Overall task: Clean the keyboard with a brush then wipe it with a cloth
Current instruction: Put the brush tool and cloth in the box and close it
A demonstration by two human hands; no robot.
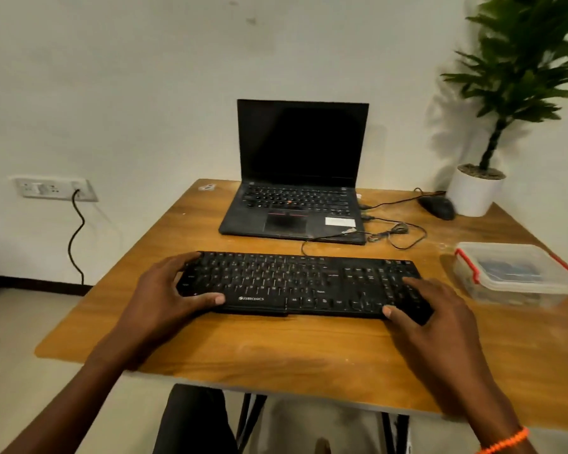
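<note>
Black plastic fills both grips: the left hand [164,291] is curled round the left end of the keyboard [295,283], thumb lying along its near edge and fingers wrapped over the far corner, while the right hand [430,309] clasps the right end by the number pad, thumb on the front edge and fingers draped over the keys. The keyboard lies flat at the middle of the frame on the wooden bench [276,348], its cable running up toward the open laptop [295,178] just behind it. It looks light and stiff, a rigid slab that should lift or tilt easily from its two short ends, as held now; the keycaps are loose-topped and would press under the fingers, so the edges are the safer hold. No brush or cloth shows plainly; a clear lidded box [515,273] at the right of the frame may hold them, though its contents are too blurred to tell. A mouse [438,206] and a potted plant [505,93] sit at upper right.
</note>
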